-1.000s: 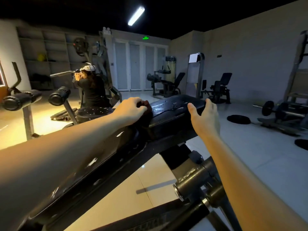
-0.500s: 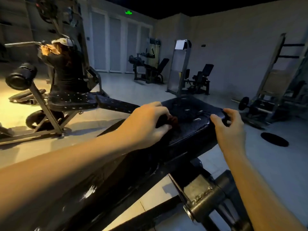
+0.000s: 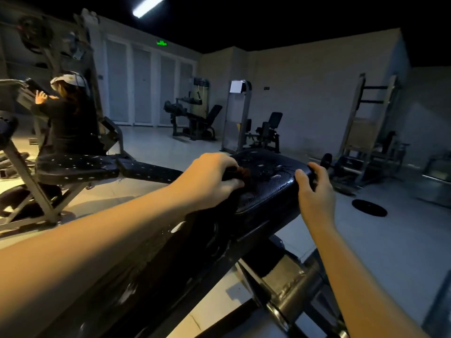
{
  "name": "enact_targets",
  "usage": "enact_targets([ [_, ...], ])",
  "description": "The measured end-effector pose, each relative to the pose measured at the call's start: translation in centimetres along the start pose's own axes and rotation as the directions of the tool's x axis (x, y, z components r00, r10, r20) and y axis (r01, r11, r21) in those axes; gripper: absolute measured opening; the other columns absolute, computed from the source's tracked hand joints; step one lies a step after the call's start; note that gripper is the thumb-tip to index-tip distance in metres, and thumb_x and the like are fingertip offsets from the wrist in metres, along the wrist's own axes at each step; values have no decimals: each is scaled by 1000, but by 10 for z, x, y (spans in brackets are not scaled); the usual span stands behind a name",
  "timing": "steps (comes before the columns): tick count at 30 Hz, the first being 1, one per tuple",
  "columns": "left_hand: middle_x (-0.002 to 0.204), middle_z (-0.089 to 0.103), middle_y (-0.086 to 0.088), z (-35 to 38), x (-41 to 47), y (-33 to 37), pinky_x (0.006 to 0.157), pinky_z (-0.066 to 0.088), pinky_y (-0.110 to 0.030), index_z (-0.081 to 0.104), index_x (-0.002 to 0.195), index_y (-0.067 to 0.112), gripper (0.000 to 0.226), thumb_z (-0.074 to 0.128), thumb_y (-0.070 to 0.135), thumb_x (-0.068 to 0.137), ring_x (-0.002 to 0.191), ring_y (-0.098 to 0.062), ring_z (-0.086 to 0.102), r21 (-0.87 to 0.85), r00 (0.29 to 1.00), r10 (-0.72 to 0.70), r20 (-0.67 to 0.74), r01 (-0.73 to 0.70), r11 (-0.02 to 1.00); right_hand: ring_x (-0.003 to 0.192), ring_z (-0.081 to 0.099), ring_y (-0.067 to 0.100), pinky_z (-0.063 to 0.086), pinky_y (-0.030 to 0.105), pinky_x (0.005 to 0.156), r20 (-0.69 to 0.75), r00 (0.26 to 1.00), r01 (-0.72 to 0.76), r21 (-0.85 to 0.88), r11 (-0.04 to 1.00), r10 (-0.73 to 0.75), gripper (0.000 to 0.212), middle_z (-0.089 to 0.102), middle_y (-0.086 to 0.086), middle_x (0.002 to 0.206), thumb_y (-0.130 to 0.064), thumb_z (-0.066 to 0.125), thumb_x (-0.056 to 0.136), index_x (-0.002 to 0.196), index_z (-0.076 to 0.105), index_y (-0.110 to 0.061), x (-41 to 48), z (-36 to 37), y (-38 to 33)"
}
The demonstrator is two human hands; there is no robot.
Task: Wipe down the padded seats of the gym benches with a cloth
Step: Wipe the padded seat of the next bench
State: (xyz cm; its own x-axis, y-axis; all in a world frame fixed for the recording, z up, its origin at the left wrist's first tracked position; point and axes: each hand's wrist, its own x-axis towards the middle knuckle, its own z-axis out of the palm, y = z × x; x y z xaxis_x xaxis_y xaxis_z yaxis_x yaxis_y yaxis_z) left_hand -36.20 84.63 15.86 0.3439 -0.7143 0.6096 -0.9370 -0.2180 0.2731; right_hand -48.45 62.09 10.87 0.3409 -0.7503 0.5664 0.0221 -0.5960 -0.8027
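On the far end of the black padded seat (image 3: 268,189), just under the fingers of your left hand (image 3: 211,178), lies the cloth (image 3: 241,172), a dark reddish-brown wad of which only a small tuft shows past your fingertips. Your left hand is clenched around it, knuckles up, pressing it down onto the vinyl near the pad's left edge. Your right hand (image 3: 314,191) grasps the pad's right edge: the thumb lies on top and the fingers curl round the corner. The seat's surface is shiny, with small bright glints and scuffed patches. It slopes down toward you and runs out of view at the bottom left. Beneath it, at the lower right, you can see the bench's steel frame (image 3: 291,301), a thick grey tube with a round joint. To your left stands a second bench (image 3: 80,167) with a dark, speckled pad on an angled grey stand, and just behind it a person (image 3: 70,120) in a black top and a pale cap faces away from you, with hands raised to a machine. On the pale floor (image 3: 390,240) to the right lies a black weight plate (image 3: 369,208), and beyond it a tall rack (image 3: 363,123) stands by the wall. Two seated machines (image 3: 192,118) stand at the back near a row of grey doors (image 3: 141,86), under a green exit sign (image 3: 161,42) and a lit tube light (image 3: 147,6).
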Motion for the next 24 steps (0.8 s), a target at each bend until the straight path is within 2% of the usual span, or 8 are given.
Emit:
enact_targets([
  [3,87,62,-6,1,29,-41,68,39,-35,63,85,11,19,71,28,91,87,-32,59,79,954,-282,-103,291,954,124,51,22,46,44,102,6,1000,26,-2,1000,-26,52,56,0,131,-57,49,100,147,45,-33,-5,1,9],
  [6,85,66,-7,2,40,-37,67,44,-34,66,80,20,13,73,28,88,88,-32,63,22,938,-338,-84,340,940,110,55,26,47,44,90,-4,999,34,0,999,-34,68,59,6,115,-76,42,92,148,41,-37,-8,3,11],
  [8,83,63,2,2,29,-7,63,42,-29,64,76,29,17,76,28,88,83,-22,62,-62,974,-227,-9,226,972,117,54,26,48,46,97,8,1000,29,-4,1000,-29,63,60,8,124,-67,46,96,150,41,-34,-7,3,9],
  [12,97,65,7,3,1,21,76,49,-26,74,102,18,17,77,29,90,91,-12,61,-120,990,110,90,-99,988,129,51,19,46,44,108,21,1000,16,41,999,-17,56,56,2,138,-52,57,99,150,45,-32,-2,-3,12],
  [16,88,66,-1,-4,37,-40,67,41,-34,63,82,20,16,74,29,90,88,-25,64,118,978,-207,-2,206,971,129,52,18,47,45,108,19,1000,23,83,996,-24,56,58,1,136,-51,61,97,148,47,-33,2,-4,16],
  [18,79,64,-2,-5,48,-59,64,36,-32,56,71,25,25,73,29,88,87,-32,65,95,937,-341,-72,347,933,128,52,17,48,46,107,9,1000,29,82,996,-29,56,58,1,134,-53,60,97,148,47,-34,0,-2,17],
  [21,77,60,3,-1,38,-31,61,37,-34,57,70,27,26,74,28,89,81,-26,62,54,970,-240,-29,242,969,129,52,18,47,46,107,13,1000,19,89,996,-21,55,57,1,135,-52,59,98,148,47,-33,0,-2,16],
  [24,92,64,7,-2,7,21,71,47,-27,72,94,18,12,76,28,90,85,-12,60,-60,992,74,103,-68,996,130,50,19,46,46,108,17,1000,17,85,996,-18,54,56,1,137,-50,59,98,147,47,-31,-1,-2,13],
])
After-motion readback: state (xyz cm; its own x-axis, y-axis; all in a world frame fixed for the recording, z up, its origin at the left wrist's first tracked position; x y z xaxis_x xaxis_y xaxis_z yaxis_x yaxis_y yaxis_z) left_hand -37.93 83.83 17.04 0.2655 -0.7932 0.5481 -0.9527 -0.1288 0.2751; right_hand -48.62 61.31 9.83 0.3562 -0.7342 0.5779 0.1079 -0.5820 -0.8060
